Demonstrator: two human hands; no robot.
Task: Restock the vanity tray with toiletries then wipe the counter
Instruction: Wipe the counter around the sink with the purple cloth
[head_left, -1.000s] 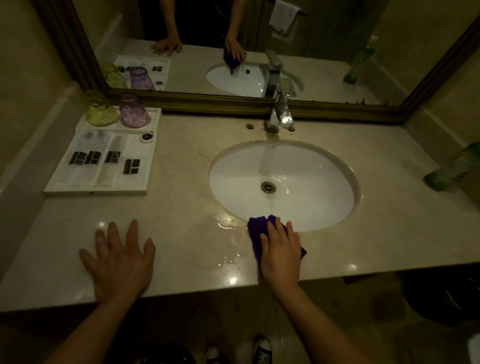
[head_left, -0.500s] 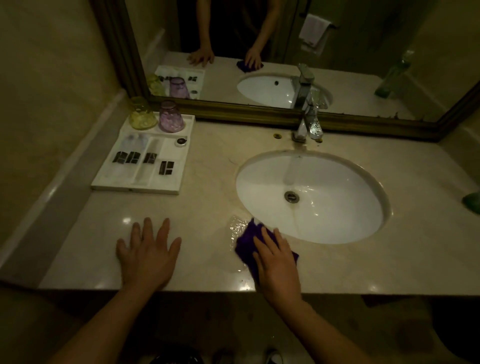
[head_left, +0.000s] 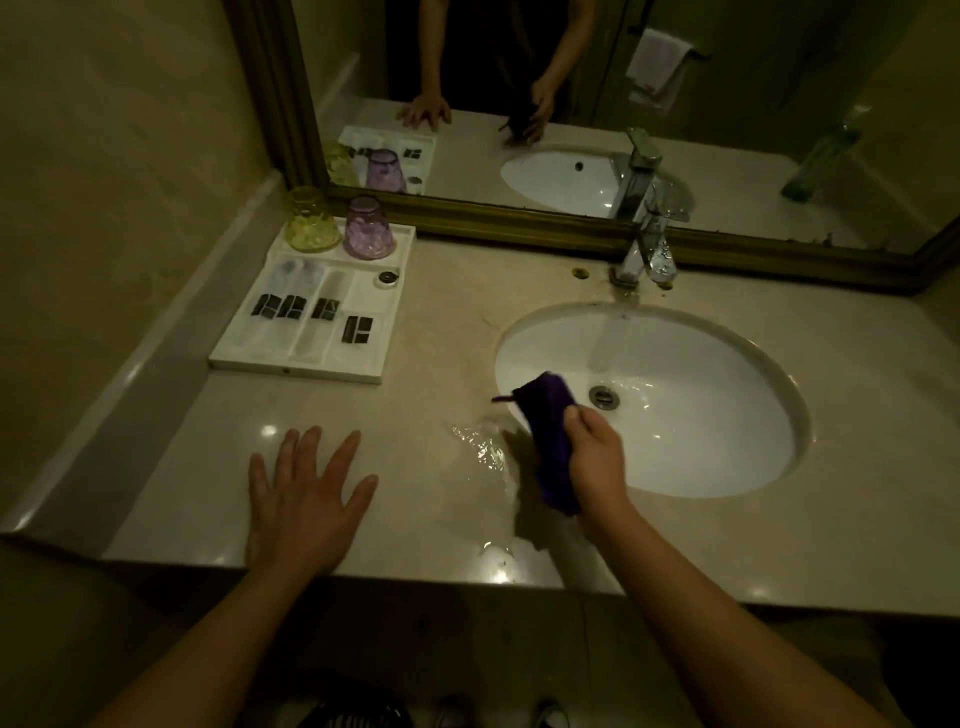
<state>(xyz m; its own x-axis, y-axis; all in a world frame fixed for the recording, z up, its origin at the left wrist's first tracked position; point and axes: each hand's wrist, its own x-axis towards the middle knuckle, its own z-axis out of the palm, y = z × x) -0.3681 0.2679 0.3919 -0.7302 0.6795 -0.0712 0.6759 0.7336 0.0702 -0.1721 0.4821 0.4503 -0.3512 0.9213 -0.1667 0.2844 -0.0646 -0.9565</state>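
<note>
My right hand grips a bunched purple cloth, lifted off the beige counter at the sink's front-left rim. A wet smear shines on the counter just left of the cloth. My left hand lies flat on the counter near the front edge, fingers spread, holding nothing. The white vanity tray sits at the back left with several clear packets with dark labels, a small round cap, an upturned yellow glass and an upturned purple glass.
The white oval sink fills the counter's right half, its drain near the cloth. A chrome faucet stands behind it under the gold-framed mirror. A wall closes in the left side.
My right hand has gathered the cloth up from flat on the counter and lifted it, leaving a wet patch. The view has shifted left. The left hand stays flat.
</note>
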